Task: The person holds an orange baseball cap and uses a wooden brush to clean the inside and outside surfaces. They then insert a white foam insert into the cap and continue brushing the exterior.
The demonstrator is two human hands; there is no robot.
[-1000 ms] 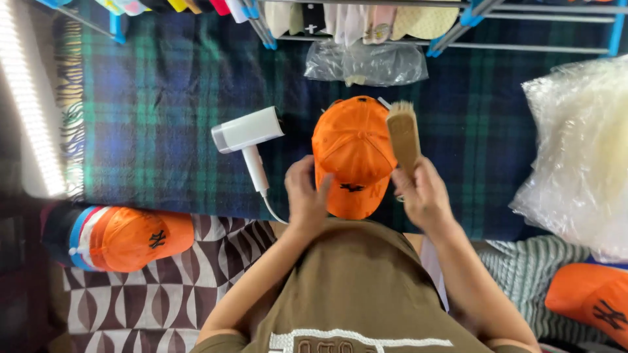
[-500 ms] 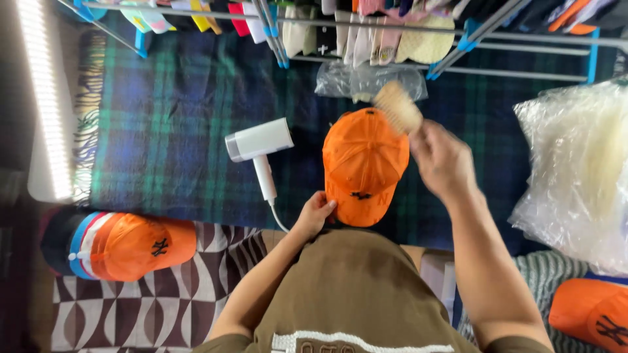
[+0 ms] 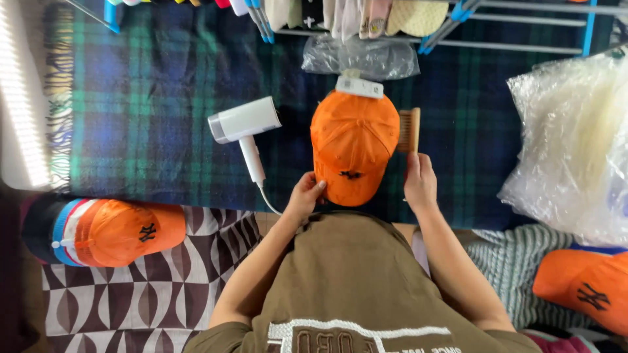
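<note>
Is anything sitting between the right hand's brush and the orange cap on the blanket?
Nothing visible. The wooden brush in the right hand lies right beside the orange cap, at its right edge. The left hand touches the cap's brim. The white hair dryer lies off to the left.

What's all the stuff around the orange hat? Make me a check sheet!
Surface: dark plaid blanket, fringed at one edge.
Job's things: orange cap lies on the blanket; wooden brush beside it.
Clutter: white hair dryer; stack of orange caps; clear plastic bags; another orange cap.
Hands: left hand touches the cap's brim; right hand holds the brush.
Cables: white dryer cord runs toward the person.
Surroundings: drying rack with hanging items; patterned mat.
</note>
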